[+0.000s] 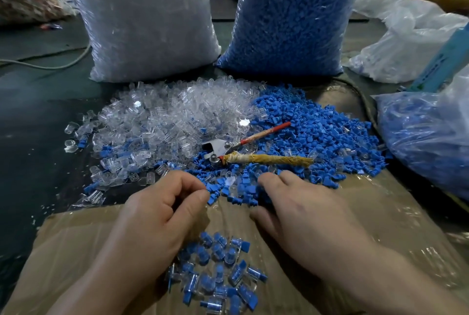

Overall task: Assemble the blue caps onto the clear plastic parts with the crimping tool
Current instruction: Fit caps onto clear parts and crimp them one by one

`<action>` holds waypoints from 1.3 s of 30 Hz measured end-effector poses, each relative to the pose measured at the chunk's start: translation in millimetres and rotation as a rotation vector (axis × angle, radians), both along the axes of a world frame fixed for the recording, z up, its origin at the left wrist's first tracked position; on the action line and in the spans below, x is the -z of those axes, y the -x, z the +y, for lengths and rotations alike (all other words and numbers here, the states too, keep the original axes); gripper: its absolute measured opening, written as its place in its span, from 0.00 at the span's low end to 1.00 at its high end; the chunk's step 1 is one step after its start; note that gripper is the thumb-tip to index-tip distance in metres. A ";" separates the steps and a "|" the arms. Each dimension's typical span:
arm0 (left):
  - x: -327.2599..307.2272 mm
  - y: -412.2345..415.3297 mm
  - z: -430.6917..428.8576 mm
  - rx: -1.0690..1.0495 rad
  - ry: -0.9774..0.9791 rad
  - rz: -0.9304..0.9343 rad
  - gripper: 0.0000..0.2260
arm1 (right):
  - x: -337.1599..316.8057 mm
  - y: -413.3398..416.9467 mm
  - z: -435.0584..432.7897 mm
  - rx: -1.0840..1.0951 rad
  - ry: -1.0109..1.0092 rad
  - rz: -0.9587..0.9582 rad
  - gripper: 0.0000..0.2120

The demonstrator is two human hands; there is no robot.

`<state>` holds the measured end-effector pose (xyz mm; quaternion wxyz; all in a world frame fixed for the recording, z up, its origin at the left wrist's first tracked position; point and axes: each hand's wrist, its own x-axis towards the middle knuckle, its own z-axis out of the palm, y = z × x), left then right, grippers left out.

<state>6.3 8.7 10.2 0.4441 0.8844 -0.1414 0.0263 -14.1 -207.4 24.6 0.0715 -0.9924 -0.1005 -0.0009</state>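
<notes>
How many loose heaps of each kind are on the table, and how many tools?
Clear parts heap: 1
Blue caps heap: 1
Assembled pieces heap: 1
Crimping tool: 1
Total: 4

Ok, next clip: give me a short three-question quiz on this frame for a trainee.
1. True or false: the right hand grips the crimping tool.
2. Where do the finished pieces lie? A) on the cardboard between the forearms; B) inside a bag; C) on the floor.
3. Fill the gap: the tool's handles lie on the loose ___.
Key: 1 false, the tool lies unheld; 2 A; 3 blue caps.
</notes>
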 end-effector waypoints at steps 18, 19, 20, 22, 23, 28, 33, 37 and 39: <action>15.4 -7.3 2.0 -0.078 -0.020 0.004 0.17 | -0.1 -32.7 23.6 0.033 -0.491 -0.088 0.07; 17.3 -8.4 2.7 -0.110 0.030 0.018 0.17 | -3.9 -31.1 19.1 0.048 -0.568 -0.048 0.08; 18.8 -9.4 3.2 -0.139 0.113 0.046 0.17 | -7.4 -30.3 16.0 0.047 -0.626 0.019 0.09; 19.8 -9.9 1.7 -0.170 0.358 0.162 0.16 | -10.5 -29.1 15.4 0.005 -0.646 0.161 0.11; 19.6 -9.9 0.5 -0.171 0.462 0.222 0.16 | -9.4 -29.1 17.6 -0.018 -0.633 0.204 0.11; 15.4 -6.0 -2.6 -0.122 0.548 0.316 0.10 | -1.1 -33.4 28.9 -0.037 -0.758 0.201 0.09; 17.2 -4.9 -2.6 0.031 0.340 0.203 0.05 | 3.0 -33.0 29.3 -0.047 -0.805 0.095 0.07; 17.8 -9.7 1.2 -0.056 0.426 0.174 0.07 | 1.0 -28.6 26.7 -0.052 -0.895 0.018 0.06; 16.0 -10.5 2.4 -0.097 0.500 0.170 0.10 | -1.6 -27.3 24.3 -0.038 -0.945 -0.013 0.06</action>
